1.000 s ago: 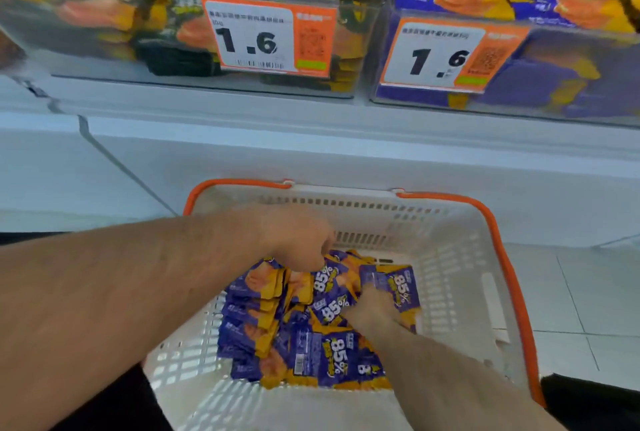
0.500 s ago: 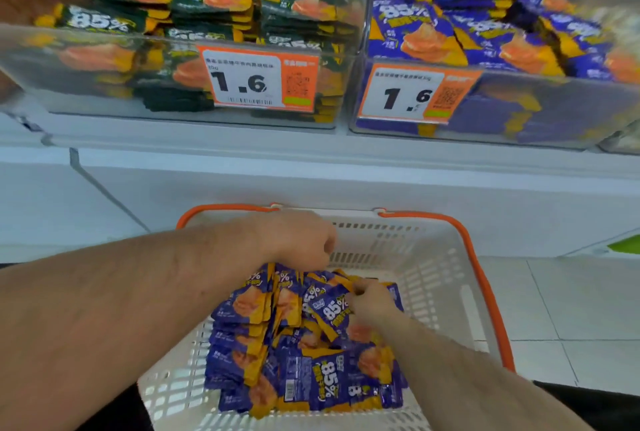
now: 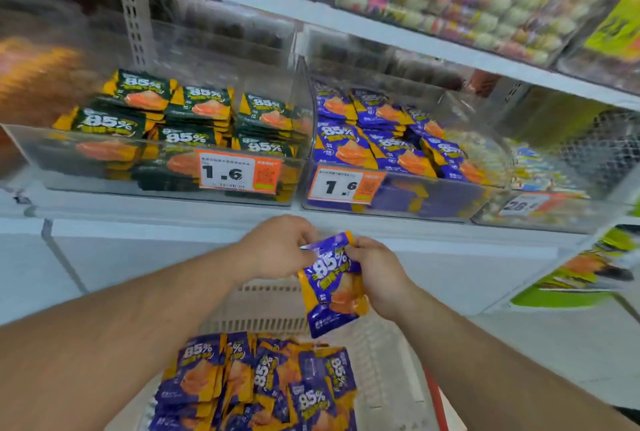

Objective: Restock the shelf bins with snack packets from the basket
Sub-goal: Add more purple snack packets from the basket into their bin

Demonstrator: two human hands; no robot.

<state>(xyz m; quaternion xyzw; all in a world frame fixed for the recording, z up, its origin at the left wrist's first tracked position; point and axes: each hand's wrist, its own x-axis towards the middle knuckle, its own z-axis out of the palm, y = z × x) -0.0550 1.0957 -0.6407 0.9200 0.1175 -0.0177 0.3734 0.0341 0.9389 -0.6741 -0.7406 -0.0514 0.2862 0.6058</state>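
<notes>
Both hands have come up out of the basket (image 3: 391,361) since half a second ago, and the view has tilted up to take in the shelf. Between them hangs a purple packet (image 3: 330,287), above the basket and below the shelf edge. Its long axis runs nearly upright, leaning slightly, with the top end by the fingers and the lower end pointing down toward the heap of purple packets (image 3: 256,385) left in the basket; its printed "85%" face is turned to the camera. The left hand (image 3: 277,245) pinches its upper left corner with curled fingers, and the right hand (image 3: 375,269) grips its right edge, fingers curled round it. Above, a clear bin of green packets (image 3: 180,119) sits just beside a clear bin of purple packets (image 3: 388,143), each with a "1.6" price tag.
</notes>
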